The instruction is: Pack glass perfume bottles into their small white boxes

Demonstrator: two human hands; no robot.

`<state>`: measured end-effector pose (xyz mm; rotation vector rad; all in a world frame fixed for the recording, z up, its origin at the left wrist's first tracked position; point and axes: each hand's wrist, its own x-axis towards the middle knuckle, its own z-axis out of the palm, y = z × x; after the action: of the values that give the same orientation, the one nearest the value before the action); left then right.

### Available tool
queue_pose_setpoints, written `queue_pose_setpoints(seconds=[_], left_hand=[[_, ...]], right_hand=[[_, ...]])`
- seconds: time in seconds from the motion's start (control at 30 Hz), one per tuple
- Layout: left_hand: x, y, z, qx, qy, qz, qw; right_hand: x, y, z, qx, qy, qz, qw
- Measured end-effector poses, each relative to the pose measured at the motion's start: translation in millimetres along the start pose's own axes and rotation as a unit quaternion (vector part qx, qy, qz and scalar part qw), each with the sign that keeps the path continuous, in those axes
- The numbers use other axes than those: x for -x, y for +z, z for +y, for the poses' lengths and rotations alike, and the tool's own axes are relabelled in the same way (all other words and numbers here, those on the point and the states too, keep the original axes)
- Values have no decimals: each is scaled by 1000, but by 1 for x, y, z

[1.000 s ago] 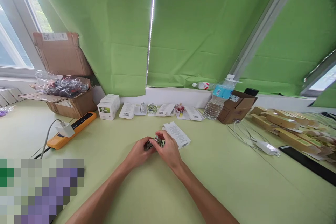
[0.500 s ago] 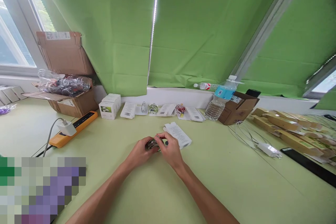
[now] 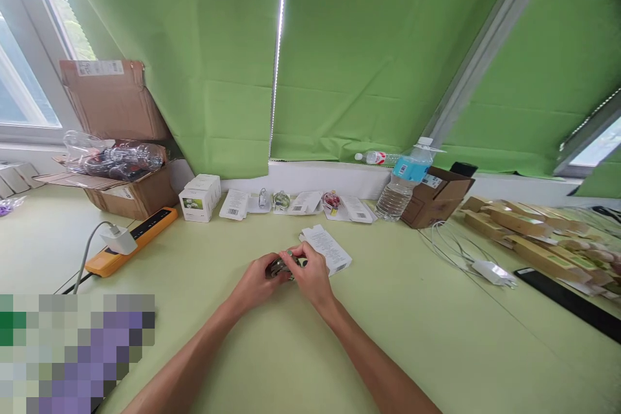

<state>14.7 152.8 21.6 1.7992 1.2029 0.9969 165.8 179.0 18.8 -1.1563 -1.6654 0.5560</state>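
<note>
Right hand (image 3: 314,275) has shifted its fingers a touch, so a round greenish tip (image 3: 290,252) now peeks from the small shiny dark object (image 3: 279,267). Left hand (image 3: 256,284) is on it too, both sets of fingers clamped, over the pale green bench (image 3: 436,330), near a printed white carton (image 3: 330,249). Back left, an open brown cardboard box (image 3: 133,197) has clear plastic stuff (image 3: 133,155) piled in; can't see inside the white picture-printed box (image 3: 195,208).

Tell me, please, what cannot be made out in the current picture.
In the head view:
- Object: its full shape, covered by the left hand and right hand.
- Carton: its print, too small to read.
- Brown box: its left part, behind the large bottle.
- Black bar: its far end, cut off by the right edge.
</note>
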Motion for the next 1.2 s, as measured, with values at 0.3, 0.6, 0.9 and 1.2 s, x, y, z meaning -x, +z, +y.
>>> queue_pose_setpoints(seconds=[0.3, 0.6, 0.9, 1.2], left_hand=[[0, -2, 3, 8, -3, -7, 1000], [-1, -1, -3, -16, -25, -14, 999], [-1, 0, -5, -26, -28, -7, 999], [0, 1, -3, -14, -22, -2, 1000]], right_hand=[[1, -5, -5, -19, 15, -9, 1000], [-3, -8, -5, -126, 70, -33, 989], [-4, -6, -2, -191, 144, -42, 970], [-3, -6, -3, -201, 140, -43, 968]])
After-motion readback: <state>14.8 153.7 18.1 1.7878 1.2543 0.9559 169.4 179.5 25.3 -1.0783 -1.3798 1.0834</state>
